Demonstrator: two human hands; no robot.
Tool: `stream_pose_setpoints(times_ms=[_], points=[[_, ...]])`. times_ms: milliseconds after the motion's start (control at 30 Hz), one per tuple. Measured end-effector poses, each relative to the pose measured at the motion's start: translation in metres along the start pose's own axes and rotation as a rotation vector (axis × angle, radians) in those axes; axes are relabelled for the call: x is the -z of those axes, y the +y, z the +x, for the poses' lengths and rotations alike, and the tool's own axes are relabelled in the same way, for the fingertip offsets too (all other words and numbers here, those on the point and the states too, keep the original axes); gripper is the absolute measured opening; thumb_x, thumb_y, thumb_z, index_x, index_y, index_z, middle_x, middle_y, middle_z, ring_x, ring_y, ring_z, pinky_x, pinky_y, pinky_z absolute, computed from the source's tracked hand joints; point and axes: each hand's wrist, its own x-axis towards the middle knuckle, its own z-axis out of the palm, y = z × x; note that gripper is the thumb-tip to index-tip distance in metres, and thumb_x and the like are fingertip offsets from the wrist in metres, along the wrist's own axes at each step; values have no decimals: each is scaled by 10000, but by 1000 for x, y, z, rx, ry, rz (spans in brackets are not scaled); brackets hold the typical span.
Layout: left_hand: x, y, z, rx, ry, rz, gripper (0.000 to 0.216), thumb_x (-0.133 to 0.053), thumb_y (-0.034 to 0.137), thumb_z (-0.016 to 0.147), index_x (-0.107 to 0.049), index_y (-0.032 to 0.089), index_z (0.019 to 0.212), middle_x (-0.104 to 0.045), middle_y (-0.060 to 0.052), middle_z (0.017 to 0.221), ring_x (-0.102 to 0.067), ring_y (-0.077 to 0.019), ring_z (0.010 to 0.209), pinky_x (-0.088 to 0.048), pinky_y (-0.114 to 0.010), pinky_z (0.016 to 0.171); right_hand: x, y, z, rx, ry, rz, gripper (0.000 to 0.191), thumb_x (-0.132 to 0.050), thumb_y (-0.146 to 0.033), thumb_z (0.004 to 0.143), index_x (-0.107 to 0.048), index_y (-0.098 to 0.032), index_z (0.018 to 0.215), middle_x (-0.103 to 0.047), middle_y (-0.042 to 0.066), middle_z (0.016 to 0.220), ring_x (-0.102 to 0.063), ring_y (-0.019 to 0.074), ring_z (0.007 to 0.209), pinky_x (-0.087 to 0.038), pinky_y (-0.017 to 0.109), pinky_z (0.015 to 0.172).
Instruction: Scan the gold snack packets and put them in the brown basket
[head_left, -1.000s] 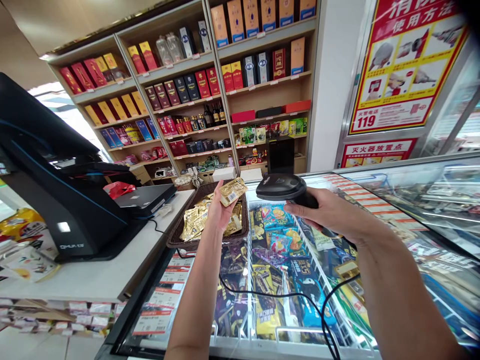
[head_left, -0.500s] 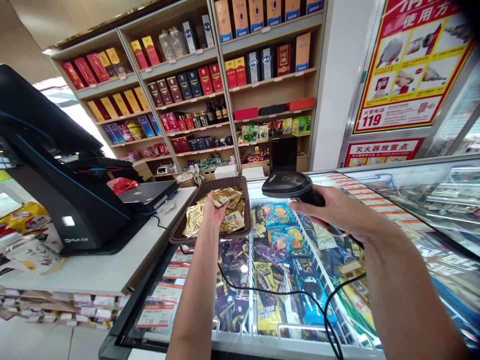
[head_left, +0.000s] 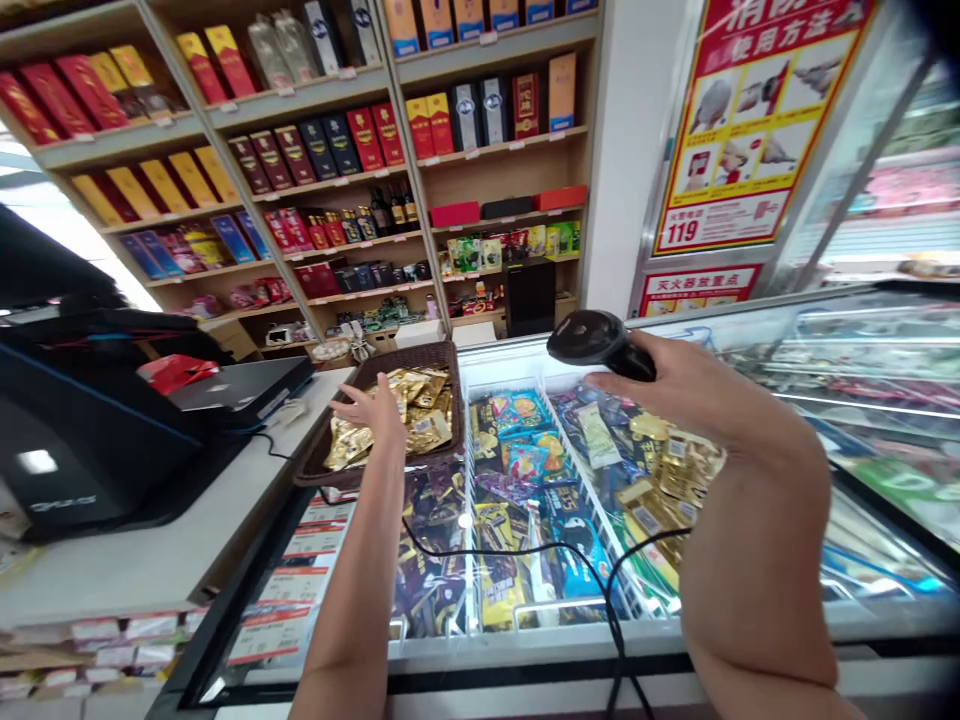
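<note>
My left hand (head_left: 371,408) is over the left part of a brown woven basket (head_left: 322,462), fingers spread and no packet visible in them. Gold foil packets (head_left: 429,428) with white barcode labels fill the basket. My right hand (head_left: 667,375) grips a black barcode scanner (head_left: 589,340) by its handle, above the freezer's glass top. Its black cable (head_left: 517,550) loops over the glass. More gold packets (head_left: 664,490) lie on the glass beside my right forearm.
Wrapped ice creams (head_left: 532,460) fill the chest freezer beneath the glass. At left, a dark checkout terminal (head_left: 90,430) and a flat black scale (head_left: 247,390) stand on a white counter (head_left: 180,545). Behind, shelves (head_left: 517,145) hold boxes and bottles. Price tags (head_left: 281,610) line the freezer's left side.
My left hand has let go of a gold packet at the basket, and its fingers have spread. The view has turned right, showing more gold packets on the glass. The scanner stays in my right hand.
</note>
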Motion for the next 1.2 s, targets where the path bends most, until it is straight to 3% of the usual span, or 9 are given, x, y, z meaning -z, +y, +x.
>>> stream_pose_setpoints(times_ms=[100,233,400,533,733,900,1000,1067,1200], points=[[-8,11,-23,-320,-116,-62,598,-619,407,890,-486,234,1447,-291,-131,1636,-196,-324,1542,-191,-481,1245,10,3,-11,-93,143,-151,463,-628,-615,857,-671,-183,1017,-710,110,858,-647,286,794,-449,357,686],[-39,8,-106,-555,-699,-148,322,-543,434,949,-659,233,1173,-641,-94,1279,-559,-275,1255,-404,-464,1120,17,-3,-23,-156,262,-207,455,-604,-609,887,-645,-179,1031,-707,110,825,-665,302,817,-458,364,717],[-76,-24,-243,-923,-1356,174,601,-729,583,800,-643,212,1266,-474,-167,1522,-349,-385,1458,-311,-565,1177,19,-14,-30,-128,270,-212,406,-630,-560,901,-627,-187,1060,-719,108,861,-683,306,848,-464,354,729],[-84,-38,-286,-1018,-1654,214,910,-875,593,611,-546,296,1407,-397,-123,1598,-280,-416,1493,-297,-580,1179,19,-17,-29,-78,206,-190,383,-664,-540,888,-629,-207,1074,-730,101,883,-687,312,879,-463,353,741],[-71,-38,-262,-934,-1659,321,783,-912,449,622,-605,265,1318,-642,-104,1295,-568,-340,1217,-463,-452,1007,13,-16,-24,-35,170,-149,392,-662,-567,866,-648,-209,1026,-725,102,851,-679,300,837,-459,355,718],[-51,-28,-204,-755,-1538,533,343,-876,370,699,-734,204,962,-684,-73,1057,-635,-264,995,-487,-377,869,0,-14,-7,-7,82,-30,414,-673,-592,832,-664,-209,990,-720,91,856,-658,269,803,-449,335,689],[-38,-14,-150,-578,-1426,385,231,-846,309,712,-721,191,866,-678,-79,1113,-633,-252,1005,-485,-373,862,-14,-15,10,-11,-16,123,419,-674,-596,824,-660,-201,965,-680,57,759,-616,222,694,-424,309,624],[-29,-4,-111,-398,-1362,246,158,-781,294,756,-683,187,817,-704,-55,920,-650,-216,841,-495,-368,790,-27,-16,22,-45,-111,247,418,-666,-610,829,-640,-203,919,-615,19,648,-554,183,590,-389,293,566],[-10,6,-44,-244,-1032,-117,225,-807,341,689,-673,191,790,-675,-25,755,-624,-193,742,-479,-320,703,-59,-18,39,-108,-273,466,402,-687,-602,829,-557,-222,823,-499,-34,530,-439,133,482,-320,272,492]])
